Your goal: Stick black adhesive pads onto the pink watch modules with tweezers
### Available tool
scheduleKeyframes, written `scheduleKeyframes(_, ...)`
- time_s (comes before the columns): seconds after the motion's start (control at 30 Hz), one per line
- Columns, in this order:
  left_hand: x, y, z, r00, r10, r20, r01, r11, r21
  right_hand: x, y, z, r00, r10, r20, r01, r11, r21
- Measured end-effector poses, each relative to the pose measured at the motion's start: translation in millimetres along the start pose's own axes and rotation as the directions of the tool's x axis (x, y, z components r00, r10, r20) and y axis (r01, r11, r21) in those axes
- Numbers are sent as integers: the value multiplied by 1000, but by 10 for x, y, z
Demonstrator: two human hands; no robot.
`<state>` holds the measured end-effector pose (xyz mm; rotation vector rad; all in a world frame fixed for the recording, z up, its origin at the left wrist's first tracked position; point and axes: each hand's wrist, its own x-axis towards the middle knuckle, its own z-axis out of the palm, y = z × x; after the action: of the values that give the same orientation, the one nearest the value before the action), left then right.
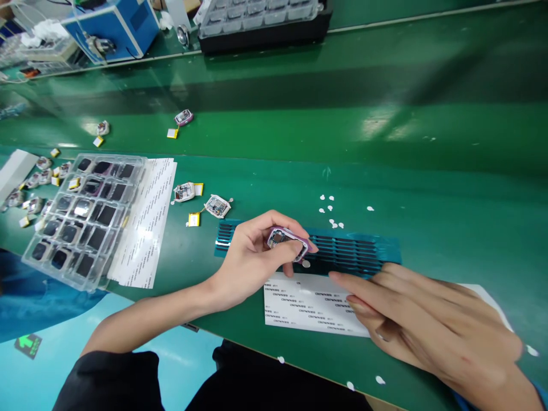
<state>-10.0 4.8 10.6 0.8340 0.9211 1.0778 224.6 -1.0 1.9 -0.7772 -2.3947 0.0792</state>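
Observation:
My left hand is closed around a small watch case with a purple rim, its inner parts facing up. The thumb lies across the case, and a small round white tab hangs at its lower edge. Under it lies a teal strip sheet with rows of dark slots. My right hand lies over the right part of a white printed paper. Its index finger is stretched toward the lower edge of the strip sheet, and no object shows in its fingers. Part of the paper is hidden below it.
Left of my hands are open watch cases with yellow-edged batteries, more printed sheets and a clear compartment tray of dark screens. Several white tabs dot the green bench. Behind stand a blue machine and a black tray.

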Motion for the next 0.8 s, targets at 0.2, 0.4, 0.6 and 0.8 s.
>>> scheduleKeyframes(0.2, -3, 15, 0, 1000, 4, -3, -4, 999, 43, -3, -30, 34, 999, -20, -38, 19, 999, -29)
scheduleKeyframes(0.4, -43, -2, 17, 998, 23, 55, -27, 996, 88, 27, -69, 84, 1000, -9, -25, 8, 999, -42)
scheduleKeyframes(0.6, -78, -27, 45, 996, 34, 77, -42, 994, 104, 12, -68, 100, 997, -14, -70, 10, 998, -63)
scheduleKeyframes(0.8, -62, -52, 44, 997, 34, 65, -43, 988, 146, 4, -84, 92, 996, -1, -91, -3, 999, -44)
